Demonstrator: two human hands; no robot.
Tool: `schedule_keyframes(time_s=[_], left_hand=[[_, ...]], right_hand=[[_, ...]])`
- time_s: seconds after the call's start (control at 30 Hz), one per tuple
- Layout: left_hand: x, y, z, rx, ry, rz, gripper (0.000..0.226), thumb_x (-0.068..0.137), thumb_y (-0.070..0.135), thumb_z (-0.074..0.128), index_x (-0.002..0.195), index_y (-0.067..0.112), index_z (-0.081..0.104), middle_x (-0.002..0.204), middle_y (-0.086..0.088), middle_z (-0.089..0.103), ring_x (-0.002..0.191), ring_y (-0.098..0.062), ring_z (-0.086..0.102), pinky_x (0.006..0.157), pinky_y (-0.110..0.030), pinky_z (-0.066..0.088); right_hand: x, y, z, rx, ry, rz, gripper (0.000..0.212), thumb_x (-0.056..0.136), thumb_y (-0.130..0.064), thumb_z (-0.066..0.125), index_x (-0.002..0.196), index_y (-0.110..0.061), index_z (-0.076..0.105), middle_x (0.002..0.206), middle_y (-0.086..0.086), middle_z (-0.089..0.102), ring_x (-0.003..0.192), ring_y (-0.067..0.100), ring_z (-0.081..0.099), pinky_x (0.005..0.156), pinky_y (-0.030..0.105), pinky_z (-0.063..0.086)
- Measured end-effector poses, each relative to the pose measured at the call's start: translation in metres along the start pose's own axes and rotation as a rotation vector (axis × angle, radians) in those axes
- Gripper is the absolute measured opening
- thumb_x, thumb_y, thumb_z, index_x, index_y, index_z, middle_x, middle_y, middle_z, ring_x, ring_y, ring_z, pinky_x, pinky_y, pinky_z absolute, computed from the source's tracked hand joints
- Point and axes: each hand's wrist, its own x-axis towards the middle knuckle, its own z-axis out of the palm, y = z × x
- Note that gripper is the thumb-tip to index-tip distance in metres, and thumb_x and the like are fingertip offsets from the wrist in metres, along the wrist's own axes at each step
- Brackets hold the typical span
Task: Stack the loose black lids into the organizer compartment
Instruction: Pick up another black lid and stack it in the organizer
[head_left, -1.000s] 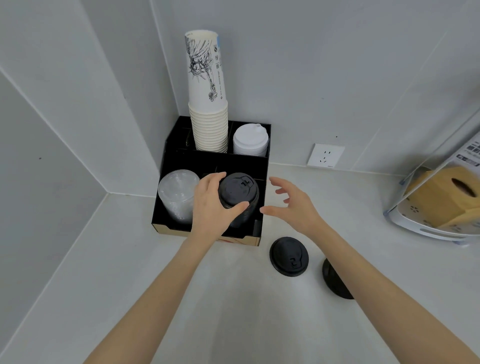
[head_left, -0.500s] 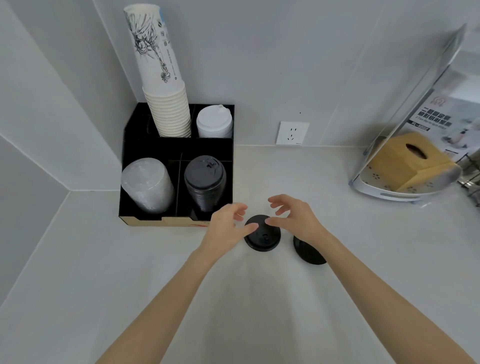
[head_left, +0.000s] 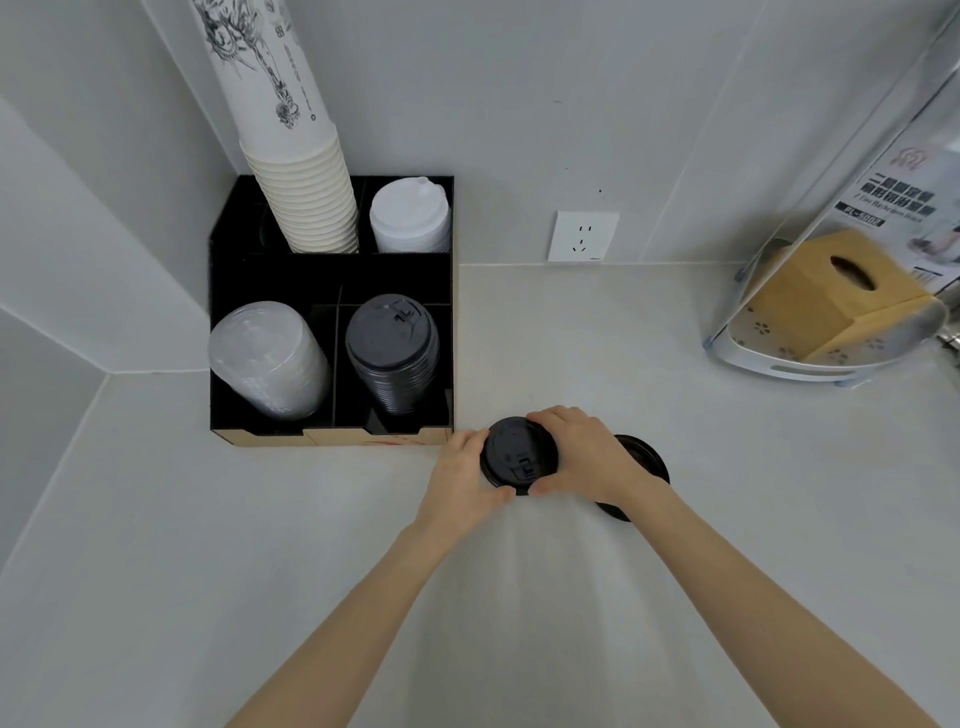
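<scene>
A loose black lid (head_left: 517, 453) lies on the pale counter just off the organizer's front right corner. My left hand (head_left: 462, 478) grips its left rim and my right hand (head_left: 587, 457) grips its right rim. A second loose black lid (head_left: 644, 457) lies right behind my right hand, partly hidden by the wrist. The black organizer (head_left: 452, 291) stands in the wall corner; its front right compartment holds a leaning stack of black lids (head_left: 392, 358).
The organizer also holds a clear lid stack (head_left: 265, 358) at front left, a tall paper cup stack (head_left: 306, 197) and white lids (head_left: 410, 218) at the back. A wall socket (head_left: 583, 236) is behind. A tissue box (head_left: 831, 291) sits in a tray at right.
My left hand left the lid stack in the organizer and came down to the counter. Both hands closed on the nearer loose lid. The view shifted right and down.
</scene>
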Motion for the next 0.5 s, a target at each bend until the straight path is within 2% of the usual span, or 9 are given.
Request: schedule_keyframes(time_s=[0.2, 0.5], left_hand=[[0.003, 0.006, 0.004, -0.002, 0.034, 0.009, 0.067, 0.062, 0.013, 0.075, 0.123, 0.011, 0.046, 0.116, -0.012, 0.049, 0.111, -0.021, 0.045, 0.081, -0.007, 0.025], [-0.002, 0.027, -0.016, -0.061, 0.074, 0.08, 0.064, 0.061, 0.016, 0.078, 0.119, 0.014, 0.051, 0.116, -0.008, 0.052, 0.109, -0.017, 0.048, 0.083, -0.013, 0.032]], right_hand=[[0.002, -0.002, 0.0, 0.035, 0.006, 0.033, 0.087, 0.059, -0.033, 0.078, 0.133, -0.016, 0.036, 0.132, 0.007, 0.045, 0.119, 0.027, 0.042, 0.101, 0.038, 0.038], [-0.011, -0.008, -0.026, 0.246, 0.072, 0.028, 0.083, 0.052, -0.027, 0.083, 0.126, -0.02, 0.046, 0.121, 0.003, 0.046, 0.111, 0.021, 0.044, 0.097, 0.036, 0.041]])
